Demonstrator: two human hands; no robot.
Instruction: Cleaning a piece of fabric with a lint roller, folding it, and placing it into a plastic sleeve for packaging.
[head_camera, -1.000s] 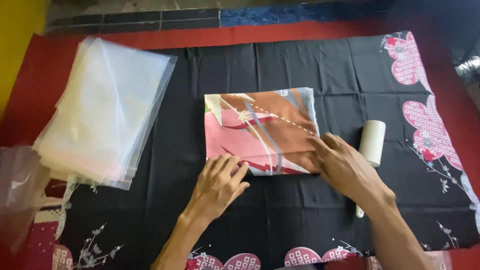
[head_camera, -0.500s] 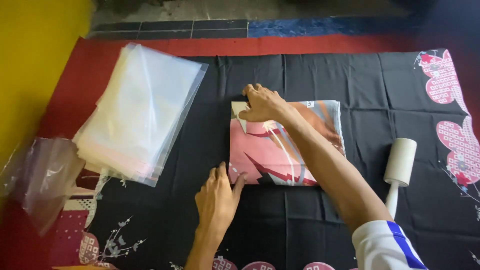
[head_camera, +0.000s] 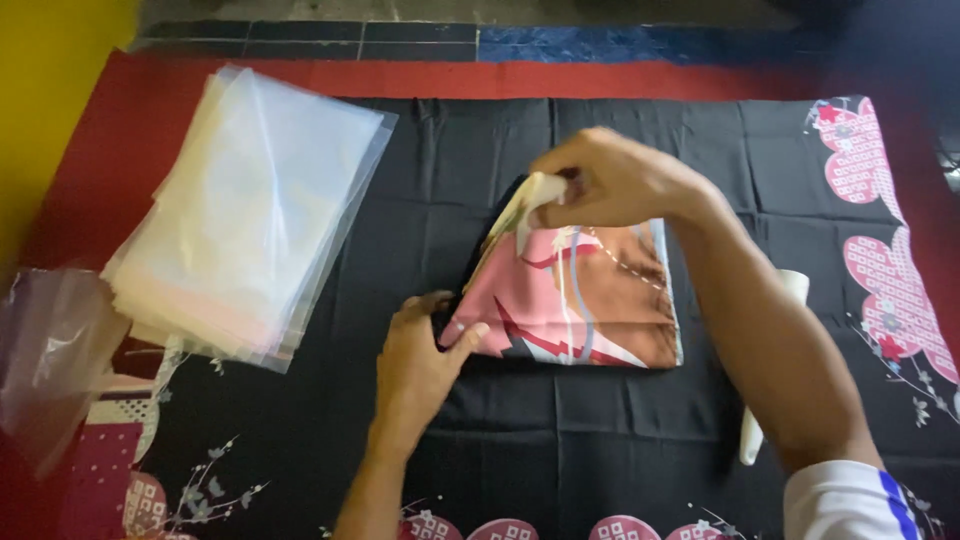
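Folded cloth (head_camera: 575, 300) corner pinched in right hand (head_camera: 610, 180), left hand (head_camera: 420, 360) flat beside its edge.

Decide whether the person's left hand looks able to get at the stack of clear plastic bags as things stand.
Probably yes. The left hand rests on the lower left corner of the folded cloth, and the stack of clear plastic bags lies just to its left on the black mat, with nothing between them.

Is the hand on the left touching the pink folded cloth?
Touching. The head view shows the left hand with its thumb pressed on the lower left corner of the pink folded cloth, no gap between them.
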